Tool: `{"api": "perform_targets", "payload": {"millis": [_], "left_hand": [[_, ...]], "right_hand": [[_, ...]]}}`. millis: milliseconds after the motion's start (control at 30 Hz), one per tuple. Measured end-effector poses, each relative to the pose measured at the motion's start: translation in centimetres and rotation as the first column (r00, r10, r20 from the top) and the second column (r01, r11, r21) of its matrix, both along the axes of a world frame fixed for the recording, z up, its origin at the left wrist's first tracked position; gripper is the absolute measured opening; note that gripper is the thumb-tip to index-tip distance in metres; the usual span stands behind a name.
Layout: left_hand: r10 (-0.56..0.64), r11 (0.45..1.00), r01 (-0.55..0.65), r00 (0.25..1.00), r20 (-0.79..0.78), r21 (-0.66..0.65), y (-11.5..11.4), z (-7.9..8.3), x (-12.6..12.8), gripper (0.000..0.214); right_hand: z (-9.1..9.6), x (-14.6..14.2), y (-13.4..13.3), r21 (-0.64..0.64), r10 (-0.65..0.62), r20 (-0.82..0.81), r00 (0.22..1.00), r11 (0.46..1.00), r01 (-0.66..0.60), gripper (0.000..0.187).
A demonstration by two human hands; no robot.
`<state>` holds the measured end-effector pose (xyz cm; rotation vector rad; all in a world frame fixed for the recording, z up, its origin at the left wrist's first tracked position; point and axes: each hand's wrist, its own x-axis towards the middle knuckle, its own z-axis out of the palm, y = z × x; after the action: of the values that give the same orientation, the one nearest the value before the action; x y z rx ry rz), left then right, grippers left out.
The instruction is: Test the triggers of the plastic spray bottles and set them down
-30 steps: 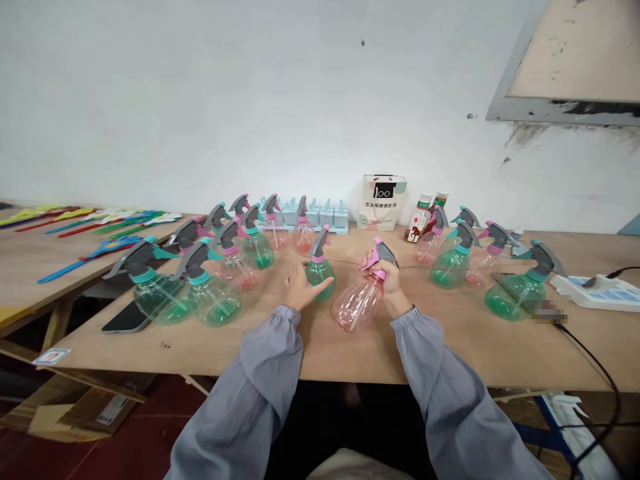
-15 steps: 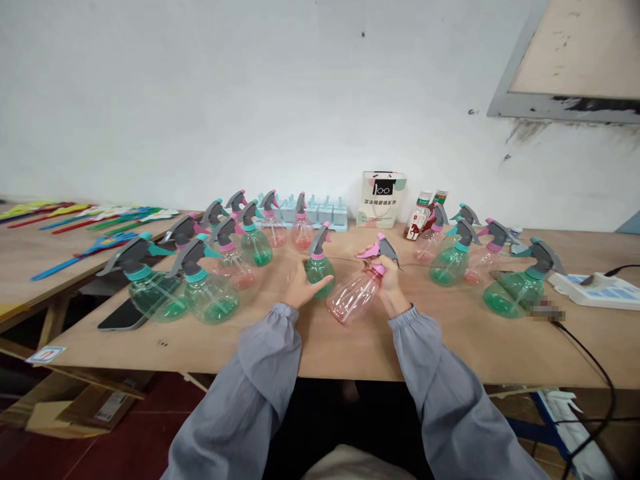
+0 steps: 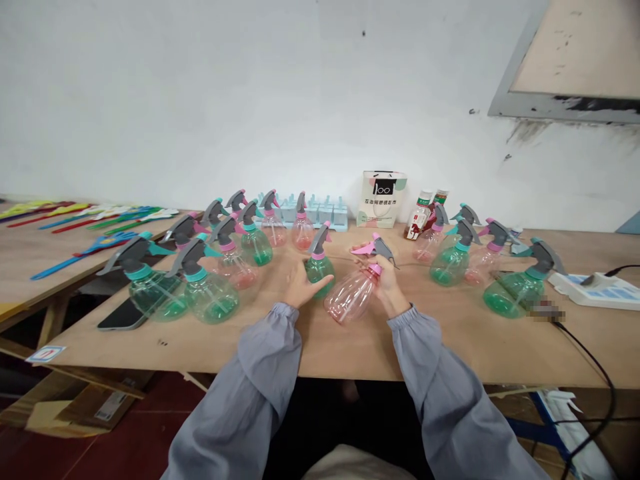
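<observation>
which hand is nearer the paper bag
Right. The right hand, gripping the tilted pink spray bottle, is in front of the paper bag; the left hand, at the pink-collared green spray bottle, is farther off to the left.

Grey-sleeved left forearm [image 3: 267, 357] and right forearm [image 3: 430, 357] reaching forward, slanting inward. Left hand [image 3: 299, 287] cupping, thumb [image 3: 321, 286] pointing rightward, far side hiding from view. Right hand [image 3: 389, 283] gripping, angling upward and leftward. Hands sitting apart.
</observation>
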<state>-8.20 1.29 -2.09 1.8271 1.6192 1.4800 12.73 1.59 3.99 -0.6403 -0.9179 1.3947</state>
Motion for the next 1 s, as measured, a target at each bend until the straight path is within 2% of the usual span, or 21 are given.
{"api": "perform_targets", "payload": {"millis": [133,400,533,600,733,800,867,900,1000], "left_hand": [[-0.021,1.000,0.021,1.000,0.001,-0.012,-0.2,0.2,0.0,0.067],[-0.023,1.000,0.023,1.000,0.002,-0.016,-0.2,0.2,0.0,0.067],[-0.041,0.999,0.041,0.999,0.002,-0.022,-0.2,0.2,0.0,0.068],[-0.045,0.999,0.045,0.999,-0.003,-0.016,-0.2,0.3,-0.1,0.068],[-0.040,0.999,0.040,0.999,-0.010,-0.013,-0.1,0.2,-0.2,0.068],[-0.051,0.998,0.051,0.999,-0.001,-0.020,0.0,0.0,-0.2,0.069],[-0.056,0.998,0.057,0.998,0.012,-0.024,0.1,-0.2,-0.2,0.070],[-0.054,0.998,0.055,0.998,0.018,-0.025,0.2,-0.3,-0.2,0.071],[-0.051,0.998,0.052,0.998,0.024,-0.032,0.2,-0.3,-0.2,0.072]], "right_hand": [[0.1,0.1,-0.1,0.046,-0.021,-0.073,0.997,0.999,0.024,0.023],[-0.6,0.1,0.5,0.004,-0.002,-0.026,1.000,1.000,0.002,0.025],[-0.5,0.4,0.5,0.057,-0.075,-0.057,0.996,0.995,0.078,0.016],[-0.3,0.5,0.3,0.036,-0.119,-0.037,0.992,0.992,0.121,0.015],[0.5,1.0,-0.4,-0.071,-0.173,0.048,0.984,0.982,0.176,0.018],[1.0,1.9,-0.8,-0.022,-0.223,0.084,0.971,0.974,0.226,0.023],[1.2,3.7,-1.3,0.087,-0.359,0.117,0.926,0.932,0.351,0.031],[1.2,5.1,-1.5,0.144,-0.456,0.130,0.880,0.887,0.439,0.035],[0.8,10.4,-2.3,0.281,-0.729,0.168,0.663,0.680,0.677,0.041]]}}
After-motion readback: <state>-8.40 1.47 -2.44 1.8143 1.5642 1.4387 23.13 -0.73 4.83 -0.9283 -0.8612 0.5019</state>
